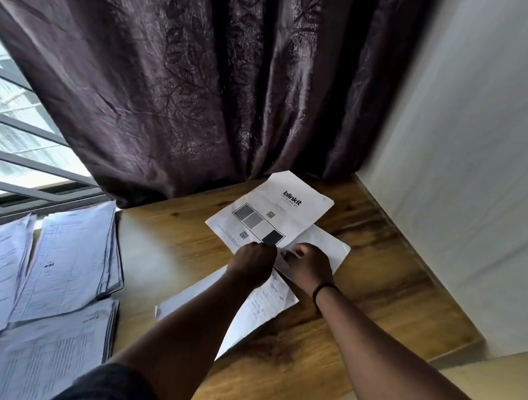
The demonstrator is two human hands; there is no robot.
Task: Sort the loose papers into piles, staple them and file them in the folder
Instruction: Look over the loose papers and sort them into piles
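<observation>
Fingers of the left hand (252, 259) are curled in and bunched at the near edge of the blinkit sheet (271, 214); they seem to pinch that edge, though the fingertips are turned away from the camera and the grip itself is hidden. Just beside it, the right hand (309, 266) has its fingers bent down onto a plain white sheet (325, 245) that pokes out from under the printed one. Whether these fingers pinch the paper or only press on it cannot be told, since the hand's back covers the contact. A dark band (325, 289) circles the right wrist.

Both sheets lie on the wooden desk (357, 319), near its far corner where the purple curtain (202, 82) meets the white wall (483, 155). The blinkit sheet shows grey blocks and two small QR codes; its finer print is too small to read. Closer to the camera another printed page (263, 305) lies under the left forearm, which hides most of it; its text is blurred.

At the left, stacks of printed papers (58, 277) overlap one another and run off the frame's edge, so their number is unclear. Dark edges beneath one stack may be a folder, but that is uncertain. Window bars (21, 153) show beyond them.
</observation>
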